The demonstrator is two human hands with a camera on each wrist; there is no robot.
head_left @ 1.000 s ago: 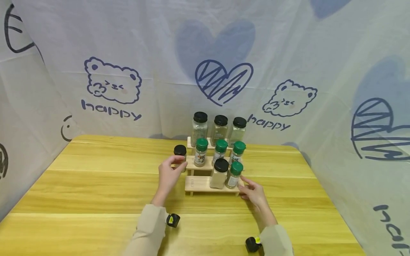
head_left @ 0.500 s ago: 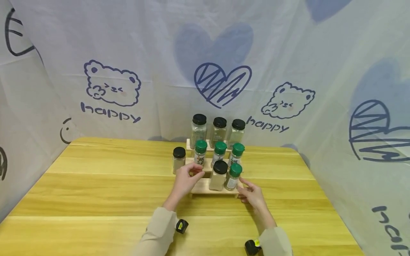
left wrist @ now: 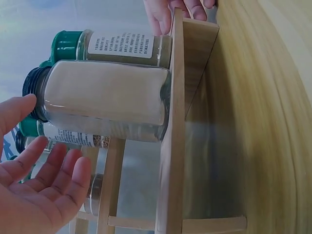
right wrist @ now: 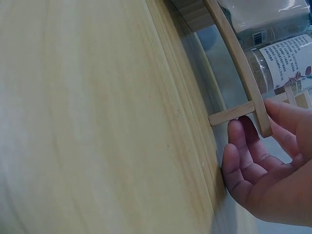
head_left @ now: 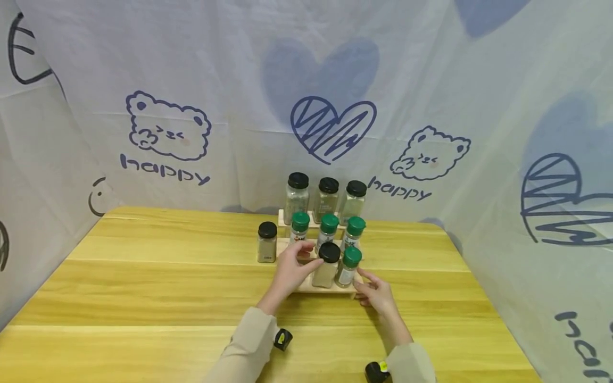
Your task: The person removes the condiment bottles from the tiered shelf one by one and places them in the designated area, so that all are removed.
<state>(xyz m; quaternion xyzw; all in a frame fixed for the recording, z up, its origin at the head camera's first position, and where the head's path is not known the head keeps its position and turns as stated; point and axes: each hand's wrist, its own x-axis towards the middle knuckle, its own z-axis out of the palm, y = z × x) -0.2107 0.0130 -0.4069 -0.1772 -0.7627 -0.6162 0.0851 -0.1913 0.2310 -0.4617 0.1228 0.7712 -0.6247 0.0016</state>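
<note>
While the right end of a three-tier wooden rack (left wrist: pixel 168 195) is pinched by the right hand (head_left: pixel 375 292), thumb above the front shelf and curled fingers beneath, the left hand (head_left: pixel 292 271) is held with fingers spread loosely beside the front black-capped jar (left wrist: pixel 105 92), nothing gripped; the thumb is placed at the cap, contact uncertain. That jar is stood upright on the front shelf, close beside one green-capped jar (head_left: pixel 347 272). Three green-capped jars (head_left: pixel 355 227) are ranged on the middle tier, three black-capped jars (head_left: pixel 297 199) on the top. One lone black-capped jar (head_left: pixel 266 248) is set upright on the worktop (head_left: pixel 143 290), just left of the rack. Jars counted: nine; black caps, five; green, four. Two black wrist devices (head_left: pixel 283 339) are worn at the cuffs.
</note>
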